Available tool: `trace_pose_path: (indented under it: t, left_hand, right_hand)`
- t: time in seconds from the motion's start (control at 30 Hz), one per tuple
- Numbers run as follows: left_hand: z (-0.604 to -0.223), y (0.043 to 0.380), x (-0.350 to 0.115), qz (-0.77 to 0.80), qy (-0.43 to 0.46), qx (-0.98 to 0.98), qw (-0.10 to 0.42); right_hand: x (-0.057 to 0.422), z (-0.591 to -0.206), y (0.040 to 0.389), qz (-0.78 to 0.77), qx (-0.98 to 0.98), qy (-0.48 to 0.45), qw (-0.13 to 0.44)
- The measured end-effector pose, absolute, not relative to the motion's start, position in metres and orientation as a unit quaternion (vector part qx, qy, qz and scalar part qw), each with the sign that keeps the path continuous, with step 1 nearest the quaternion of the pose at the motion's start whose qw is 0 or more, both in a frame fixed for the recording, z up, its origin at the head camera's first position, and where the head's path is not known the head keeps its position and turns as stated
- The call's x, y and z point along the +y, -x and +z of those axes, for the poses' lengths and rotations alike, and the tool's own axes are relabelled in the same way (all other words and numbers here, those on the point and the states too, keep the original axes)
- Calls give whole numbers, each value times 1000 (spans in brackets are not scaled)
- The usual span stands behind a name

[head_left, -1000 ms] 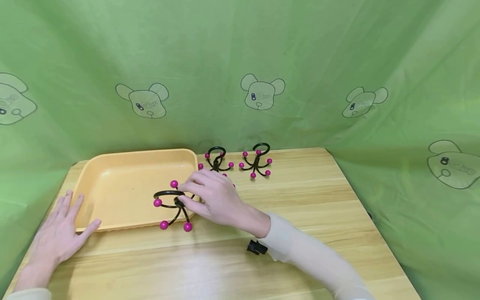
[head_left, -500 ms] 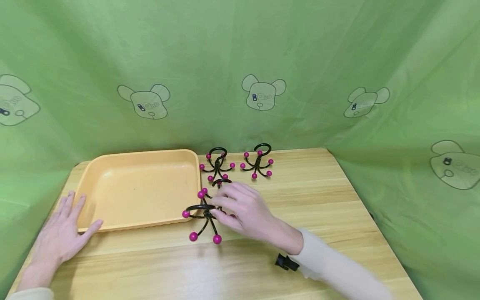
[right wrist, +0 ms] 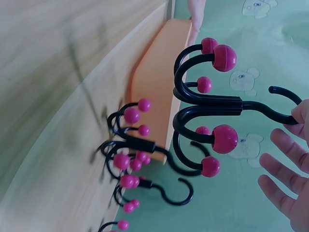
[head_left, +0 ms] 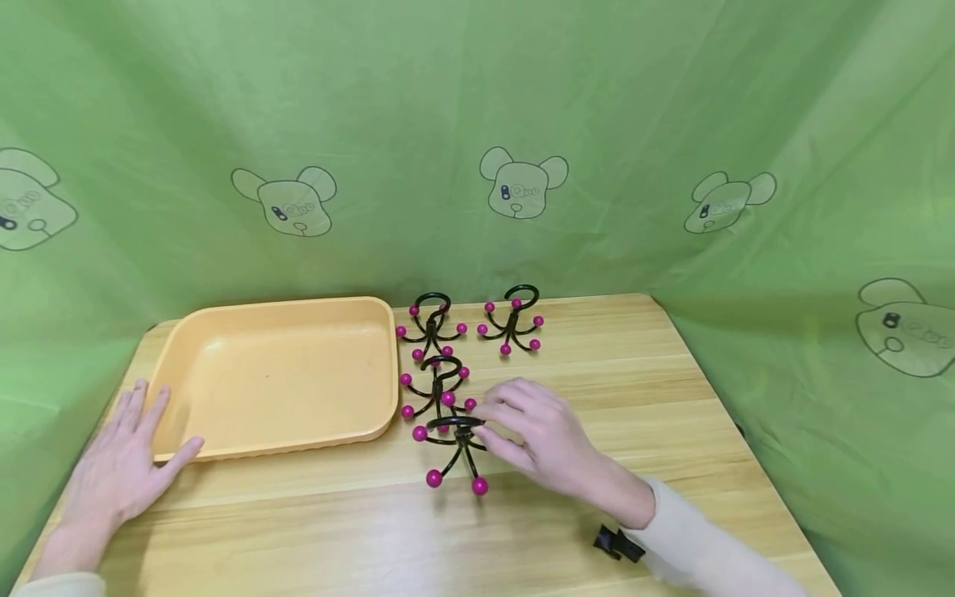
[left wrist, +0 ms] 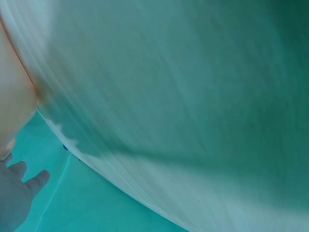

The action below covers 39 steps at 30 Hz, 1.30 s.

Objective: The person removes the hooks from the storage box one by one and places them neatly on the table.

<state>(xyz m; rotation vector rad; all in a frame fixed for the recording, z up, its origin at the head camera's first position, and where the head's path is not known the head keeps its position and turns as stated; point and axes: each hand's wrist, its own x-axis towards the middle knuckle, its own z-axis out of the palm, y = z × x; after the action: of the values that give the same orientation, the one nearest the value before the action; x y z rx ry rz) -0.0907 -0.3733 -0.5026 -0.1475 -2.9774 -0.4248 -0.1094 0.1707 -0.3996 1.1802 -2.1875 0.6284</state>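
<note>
My right hand (head_left: 540, 435) pinches the curved top of a black multi-arm hook (head_left: 464, 439) with pink ball tips. In the right wrist view that hook hangs clear above the table, its several balled arms spread out and its stem (right wrist: 231, 106) level across the picture. Three similar hooks stand on the table: a near one (head_left: 438, 388) just behind the held one, a second (head_left: 430, 332) farther back beside the tray, and a third (head_left: 511, 323) to its right. At the left, my left hand (head_left: 115, 468) lies with straight fingers against the corner of a yellow-orange tray (head_left: 261, 381).
The tray's right wall runs close alongside two of the standing hooks. Green printed curtain (head_left: 418, 108) encloses the wooden table (head_left: 358, 531) at the back and sides. A black clip-like piece (head_left: 619, 543) sits by my right sleeve.
From over the tray's right edge, my right hand has carried the hook rightward and slightly nearer me, uncovering the near standing hook. My left hand stays at the tray.
</note>
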Motion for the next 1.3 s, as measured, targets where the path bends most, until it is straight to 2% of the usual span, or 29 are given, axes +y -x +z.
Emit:
trace_pose_path:
  t: [0.43, 0.73, 1.0, 1.3]
  left_hand:
    - [-505, 88, -374, -140, 51, -986, 69]
    - [-505, 89, -375, -136, 49, -987, 66]
    - [-504, 91, -375, -137, 49, -987, 68]
    - [-503, 92, -374, -136, 48, -987, 68]
  right_hand:
    - [206, -409, 121, 228, -833, -412, 289]
    - [229, -414, 136, 246, -851, -379, 267]
    - [242, -427, 153, 251, -847, -376, 279]
    - [255, -440, 168, 252, -861, -362, 253]
